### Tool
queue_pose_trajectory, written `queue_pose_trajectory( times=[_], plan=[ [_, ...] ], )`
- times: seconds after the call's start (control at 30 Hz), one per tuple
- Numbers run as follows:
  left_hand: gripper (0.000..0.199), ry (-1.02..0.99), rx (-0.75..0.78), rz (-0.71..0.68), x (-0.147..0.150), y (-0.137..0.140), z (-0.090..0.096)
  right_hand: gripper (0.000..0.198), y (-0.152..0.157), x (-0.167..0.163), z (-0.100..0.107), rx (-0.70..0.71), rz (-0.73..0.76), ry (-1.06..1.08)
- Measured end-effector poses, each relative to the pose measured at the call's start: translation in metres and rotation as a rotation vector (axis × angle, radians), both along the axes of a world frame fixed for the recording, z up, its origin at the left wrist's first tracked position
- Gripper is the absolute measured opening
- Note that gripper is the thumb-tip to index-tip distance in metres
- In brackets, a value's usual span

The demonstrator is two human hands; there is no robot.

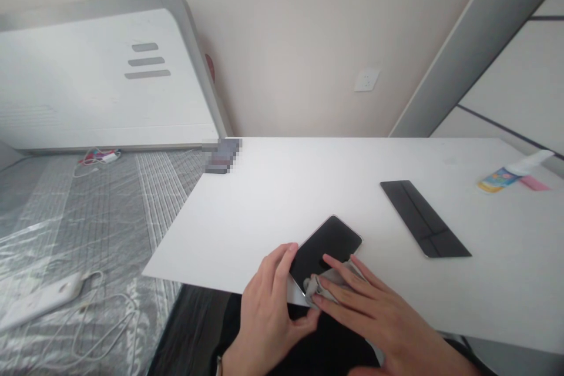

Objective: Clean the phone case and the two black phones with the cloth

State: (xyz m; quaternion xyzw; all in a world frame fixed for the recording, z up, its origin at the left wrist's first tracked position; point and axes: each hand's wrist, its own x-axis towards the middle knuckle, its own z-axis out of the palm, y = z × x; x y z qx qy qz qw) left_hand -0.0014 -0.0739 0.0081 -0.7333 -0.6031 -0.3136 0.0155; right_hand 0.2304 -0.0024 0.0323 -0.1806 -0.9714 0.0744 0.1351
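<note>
A dark-screened smartphone (328, 241) lies face up and slanted near the front edge of the white table. My left hand (268, 308) grips it, fingers along its left side and thumb by the near edge. On the lower part of the screen is a grey cloth (314, 288), bunched at its left end. My right hand (374, 305) presses this cloth onto the glass with fingers spread over it. The palm and fingers cover much of the cloth and the phone's near right corner.
To the right on the table (273, 205) lies a dark glossy panel (423, 220). A white spray bottle (502, 179) rests on its side beyond it, by a pink piece (534, 183). A blurred dark object (224, 155) sits at the far left corner. Left is a plastic-covered bed (110, 229) with cables.
</note>
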Motion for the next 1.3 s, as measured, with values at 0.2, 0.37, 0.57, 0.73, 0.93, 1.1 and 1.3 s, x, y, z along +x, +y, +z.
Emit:
queue_pose_trajectory(
  times=[0.2, 0.37, 0.57, 0.73, 0.93, 1.1, 1.3],
  plan=[
    [0.083, -0.003, 0.001, -0.005, -0.001, 0.0, -0.001, 0.073, 0.004, -0.006, 0.001, 0.041, -0.081, 0.015],
    [0.081, 0.002, 0.004, -0.001, -0.001, -0.001, 0.001, 0.073, 0.014, -0.009, -0.007, 0.079, -0.111, 0.014],
    [0.074, 0.027, 0.038, 0.011, -0.001, 0.0, 0.001, 0.09, 0.017, -0.015, -0.01, 0.08, -0.073, 0.001],
    [0.077, 0.038, 0.032, 0.006, -0.002, -0.001, 0.0, 0.076, 0.017, -0.023, -0.005, 0.153, -0.306, 0.044],
    [0.079, 0.028, 0.019, 0.009, -0.004, 0.0, 0.0, 0.08, 0.016, -0.03, -0.008, 0.082, -0.225, 0.016],
    [0.08, 0.05, 0.032, -0.007, -0.005, 0.002, -0.001, 0.097, 0.009, -0.028, -0.012, 0.134, -0.179, 0.033],
    [0.08, 0.087, 0.071, 0.019, -0.005, 0.002, -0.006, 0.077, 0.007, -0.016, -0.016, 0.323, -0.408, 0.077]
  ],
)
